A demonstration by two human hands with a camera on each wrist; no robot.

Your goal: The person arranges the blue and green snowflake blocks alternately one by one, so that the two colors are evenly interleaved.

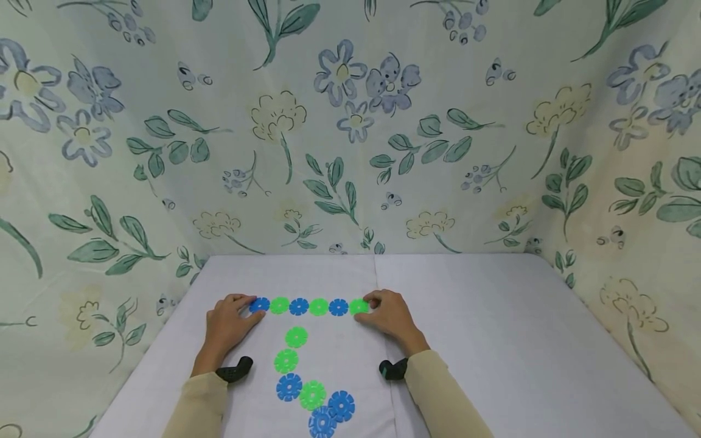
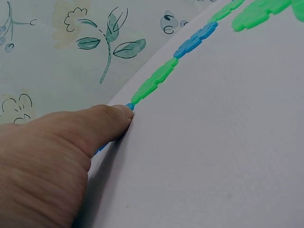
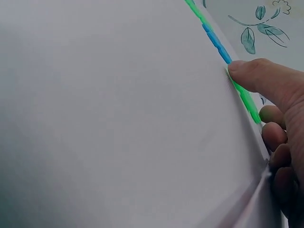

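A straight row of notched, flower-shaped plastic discs, blue and green by turns, runs across the white cloth in the head view. My left hand [image 1: 226, 326] pinches the blue disc [image 1: 260, 304] at the row's left end, thumb on the near edge and fingers on the far one. At the other end my right hand [image 1: 393, 319] pinches the green disc [image 1: 358, 306] between thumb and fingers. Between them lie more discs, among them a blue disc [image 1: 299, 306] in the middle. In the left wrist view, the thumb [image 2: 114, 121] mostly hides the end disc.
Nearer the person lie loose green discs, one green disc [image 1: 296, 337] closest to the row. Blue discs [image 1: 341, 406] and another green one cluster at the front edge of view, some overlapping. White cloth [image 1: 493, 340] covers the table; a floral curtain [image 1: 350, 182] surrounds its back and sides.
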